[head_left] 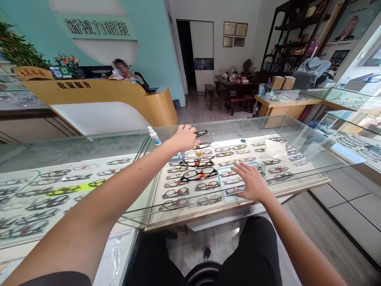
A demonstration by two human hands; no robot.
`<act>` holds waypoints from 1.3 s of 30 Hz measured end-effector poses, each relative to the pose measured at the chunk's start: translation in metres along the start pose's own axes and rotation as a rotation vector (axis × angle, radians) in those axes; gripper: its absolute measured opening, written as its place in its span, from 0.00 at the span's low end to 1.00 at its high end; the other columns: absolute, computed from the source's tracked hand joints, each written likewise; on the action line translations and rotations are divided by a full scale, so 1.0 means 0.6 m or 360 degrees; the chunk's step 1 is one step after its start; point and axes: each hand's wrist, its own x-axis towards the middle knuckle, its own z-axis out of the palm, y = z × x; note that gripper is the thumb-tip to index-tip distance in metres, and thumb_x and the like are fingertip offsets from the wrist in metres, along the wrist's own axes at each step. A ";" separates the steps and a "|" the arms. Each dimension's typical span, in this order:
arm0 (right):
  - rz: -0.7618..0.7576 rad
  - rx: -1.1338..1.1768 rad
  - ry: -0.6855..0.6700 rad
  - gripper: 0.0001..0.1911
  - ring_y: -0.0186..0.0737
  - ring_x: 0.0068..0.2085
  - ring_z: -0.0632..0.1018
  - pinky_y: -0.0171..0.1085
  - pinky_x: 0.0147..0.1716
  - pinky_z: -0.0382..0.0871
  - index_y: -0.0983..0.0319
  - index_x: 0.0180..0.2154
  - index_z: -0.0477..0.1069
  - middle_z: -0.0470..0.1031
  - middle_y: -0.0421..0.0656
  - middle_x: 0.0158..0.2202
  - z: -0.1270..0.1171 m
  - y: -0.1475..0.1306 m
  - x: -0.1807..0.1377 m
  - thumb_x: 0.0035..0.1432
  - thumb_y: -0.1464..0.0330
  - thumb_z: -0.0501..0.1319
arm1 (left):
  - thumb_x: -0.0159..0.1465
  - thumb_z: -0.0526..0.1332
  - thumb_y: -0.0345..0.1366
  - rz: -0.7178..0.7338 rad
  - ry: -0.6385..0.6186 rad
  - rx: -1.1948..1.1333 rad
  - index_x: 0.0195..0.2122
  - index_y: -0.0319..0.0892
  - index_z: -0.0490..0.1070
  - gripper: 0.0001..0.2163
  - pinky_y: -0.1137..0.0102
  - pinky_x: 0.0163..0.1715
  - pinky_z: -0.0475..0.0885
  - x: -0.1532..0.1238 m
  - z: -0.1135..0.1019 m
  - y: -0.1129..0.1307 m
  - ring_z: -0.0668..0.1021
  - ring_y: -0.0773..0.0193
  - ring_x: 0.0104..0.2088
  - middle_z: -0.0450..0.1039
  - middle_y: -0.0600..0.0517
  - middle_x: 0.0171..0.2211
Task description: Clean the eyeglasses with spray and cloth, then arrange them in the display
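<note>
My left hand (185, 137) reaches far across the glass display counter (268, 127), its fingers closed on a pair of black glasses (201, 133) near the far edge. My right hand (251, 182) lies flat and open on the glass top, nearer to me, with its fingers spread. Two more black pairs of glasses (198, 174) rest on the glass between my hands. Under the glass, several rows of frames (226, 163) lie on a pale tray.
A small spray bottle (154, 136) stands on the glass left of my left hand. Another glass case (44, 186) with frames runs to the left. A yellow reception desk (98, 95) with a seated person behind it stands beyond. More cases stand at the right.
</note>
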 end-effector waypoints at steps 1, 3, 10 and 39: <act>0.0004 0.0006 -0.0011 0.50 0.66 0.80 0.65 0.66 0.77 0.61 0.57 0.76 0.66 0.60 0.50 0.82 -0.001 -0.001 0.001 0.56 0.55 0.75 | 0.77 0.49 0.47 0.0021 0.0003 -0.0002 0.51 0.36 0.88 0.28 0.46 0.62 0.62 0.018 0.014 0.003 0.72 0.38 0.62 0.79 0.32 0.60; 0.0014 0.0020 -0.0033 0.50 0.65 0.81 0.64 0.65 0.78 0.60 0.58 0.76 0.66 0.61 0.50 0.82 -0.003 -0.004 0.002 0.56 0.55 0.75 | 0.77 0.50 0.46 0.0051 0.0002 -0.0017 0.49 0.38 0.88 0.27 0.46 0.61 0.61 0.043 0.039 0.008 0.72 0.39 0.60 0.81 0.33 0.57; 0.0023 0.0034 -0.0039 0.48 0.64 0.81 0.64 0.64 0.77 0.61 0.58 0.76 0.67 0.60 0.49 0.83 -0.008 -0.007 0.002 0.57 0.55 0.73 | 0.77 0.50 0.46 0.0103 -0.0035 -0.0172 0.42 0.41 0.88 0.26 0.48 0.59 0.61 0.070 0.078 0.009 0.73 0.43 0.56 0.83 0.35 0.54; -0.0207 -0.0338 0.0174 0.45 0.66 0.77 0.72 0.64 0.64 0.75 0.47 0.81 0.53 0.68 0.45 0.80 0.018 0.056 -0.026 0.70 0.42 0.59 | 0.70 0.48 0.59 -0.1643 -0.0243 -0.1566 0.35 0.45 0.70 0.24 0.63 0.38 0.74 -0.778 0.286 -0.075 0.75 0.57 0.32 0.70 0.51 0.28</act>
